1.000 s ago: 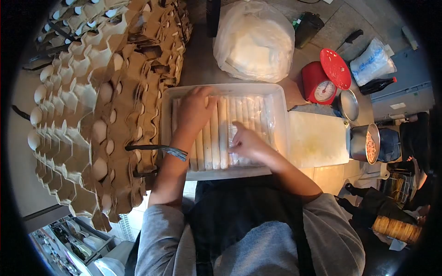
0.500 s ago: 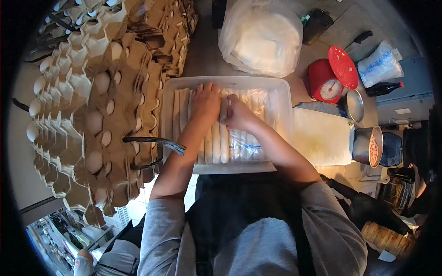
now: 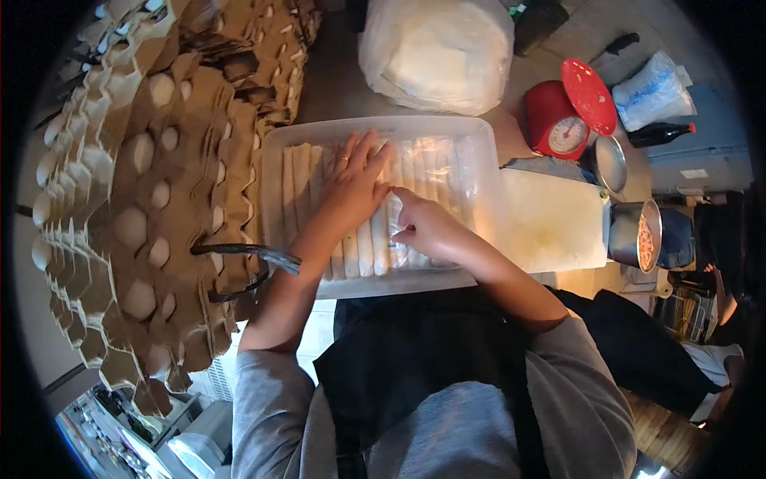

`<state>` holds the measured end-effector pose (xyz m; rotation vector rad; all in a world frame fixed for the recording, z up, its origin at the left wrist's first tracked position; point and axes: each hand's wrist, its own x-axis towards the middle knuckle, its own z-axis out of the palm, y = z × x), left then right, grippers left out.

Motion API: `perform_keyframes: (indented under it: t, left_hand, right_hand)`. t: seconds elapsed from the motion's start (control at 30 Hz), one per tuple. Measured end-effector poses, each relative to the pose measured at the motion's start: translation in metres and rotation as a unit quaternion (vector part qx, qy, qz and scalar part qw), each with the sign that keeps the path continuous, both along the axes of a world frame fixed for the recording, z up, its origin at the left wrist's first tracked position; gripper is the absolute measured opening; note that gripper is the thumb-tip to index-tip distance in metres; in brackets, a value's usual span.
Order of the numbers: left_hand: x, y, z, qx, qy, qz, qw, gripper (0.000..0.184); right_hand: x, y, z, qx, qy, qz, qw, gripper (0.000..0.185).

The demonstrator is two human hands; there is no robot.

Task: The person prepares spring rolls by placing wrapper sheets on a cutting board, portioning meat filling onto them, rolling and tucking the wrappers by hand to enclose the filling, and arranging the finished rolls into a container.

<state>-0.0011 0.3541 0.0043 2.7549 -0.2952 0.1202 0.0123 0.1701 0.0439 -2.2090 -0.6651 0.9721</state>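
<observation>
A translucent plastic tub point(image 3: 487, 172) holds a row of long pale rolls point(image 3: 365, 247) lying side by side, with clear plastic film point(image 3: 439, 172) over those at the right. My left hand point(image 3: 355, 180) lies on top of the rolls, fingers spread and pointing to the tub's far edge. Just right of it, my right hand point(image 3: 423, 223) rests over the film with its fingers bent. Its index finger comes close to the left hand's thumb. Whether its fingertips pinch the film cannot be made out.
Stacked egg trays point(image 3: 112, 199) crowd the left side. Beyond the tub lies a bag of pale sheets point(image 3: 439, 60). To the right are a cutting board point(image 3: 554, 219), a red scale point(image 3: 550, 120), a bowl point(image 3: 610, 164) and a pot of filling point(image 3: 646, 239). Another person stands lower right.
My left hand has flattened and spread its fingers over the rolls. My right hand has shifted slightly toward me, its fingers less tightly closed. The person at lower right has moved.
</observation>
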Motion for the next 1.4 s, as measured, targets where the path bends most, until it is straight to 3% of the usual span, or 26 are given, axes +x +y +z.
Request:
perform_keyframes:
  t: [0.07,0.13,0.17,0.27,0.4,0.47,0.5,0.6,0.63,0.67,0.7,0.77,0.87,0.97,1.07,1.1,1.2,1.23,1.33,1.4]
  left_hand:
    - [-0.009,-0.001,-0.001,0.012,0.019,-0.017,1.000,0.071]
    - [-0.016,-0.002,-0.004,0.016,0.074,-0.013,0.997,0.078]
    - [-0.015,0.000,-0.002,0.019,0.119,-0.018,0.993,0.086]
    - [-0.014,-0.001,0.001,0.025,0.125,-0.020,0.992,0.087]
    - [-0.012,-0.004,0.010,0.063,0.141,-0.018,0.988,0.093]
    - [-0.013,-0.014,0.022,0.056,0.113,-0.008,0.992,0.086]
    - [-0.013,-0.020,0.029,0.053,0.097,0.000,0.994,0.083]
    - [-0.004,-0.038,0.017,0.022,0.041,-0.103,0.994,0.068]
    - [-0.002,-0.047,0.013,-0.009,0.091,-0.126,0.988,0.061]
    - [0.000,-0.058,0.010,-0.040,0.141,-0.149,0.978,0.053]
    - [0.000,-0.066,0.007,-0.039,0.127,-0.157,0.979,0.053]
    - [-0.003,-0.078,0.001,-0.031,0.102,-0.175,0.979,0.052]
    - [0.000,-0.086,0.004,-0.002,0.119,-0.160,0.980,0.052]
    - [0.002,-0.084,0.005,-0.021,0.115,-0.167,0.979,0.053]
    - [-0.002,-0.074,0.015,-0.068,0.096,-0.163,0.979,0.049]
    - [-0.004,-0.071,0.012,-0.094,0.086,-0.162,0.979,0.046]
    - [-0.008,-0.064,0.022,-0.154,0.063,-0.157,0.973,0.042]
    - [-0.008,-0.061,0.025,-0.171,0.057,-0.156,0.971,0.042]
    - [-0.007,-0.057,0.025,-0.223,0.074,-0.137,0.962,0.041]
    - [-0.001,-0.052,0.026,-0.250,0.104,-0.133,0.953,0.043]
  right_hand:
    - [-0.003,-0.017,0.003,-0.099,-0.180,0.055,0.977,0.085]
    - [-0.012,-0.033,-0.004,-0.231,-0.332,0.093,0.910,0.089]
    - [-0.010,-0.040,-0.004,-0.240,-0.334,0.108,0.905,0.070]
    - [-0.007,-0.052,-0.031,-0.305,-0.339,0.120,0.882,0.076]
    - [-0.005,-0.049,-0.027,-0.347,-0.337,0.143,0.864,0.070]
    - [-0.001,-0.049,-0.029,-0.353,-0.338,0.145,0.860,0.068]
    - [0.001,-0.054,-0.042,-0.322,-0.364,0.122,0.865,0.074]
    - [0.036,-0.054,0.031,-0.205,-0.204,0.150,0.945,0.077]
    - [0.050,-0.060,0.035,-0.063,-0.237,0.087,0.965,0.080]
    - [0.071,-0.065,0.044,0.003,-0.222,0.058,0.973,0.066]
    - [0.087,-0.059,0.065,-0.014,-0.235,0.000,0.972,0.053]
    - [0.132,-0.042,0.071,-0.026,-0.280,-0.059,0.958,0.048]
    - [0.206,-0.018,0.003,0.093,-0.405,-0.005,0.910,0.051]
    - [0.202,0.001,-0.014,0.041,-0.535,-0.034,0.843,0.058]
    - [0.212,0.001,-0.013,0.003,-0.480,-0.018,0.877,0.067]
    - [0.215,0.000,-0.016,0.019,-0.519,-0.028,0.854,0.058]
    - [0.245,-0.011,-0.026,0.109,-0.484,-0.032,0.867,0.039]
    - [0.249,-0.013,-0.022,0.164,-0.507,-0.033,0.845,0.021]
    - [0.268,-0.016,-0.009,0.157,-0.313,-0.150,0.925,0.020]
    - [0.281,-0.020,0.010,0.225,-0.274,-0.207,0.912,0.024]
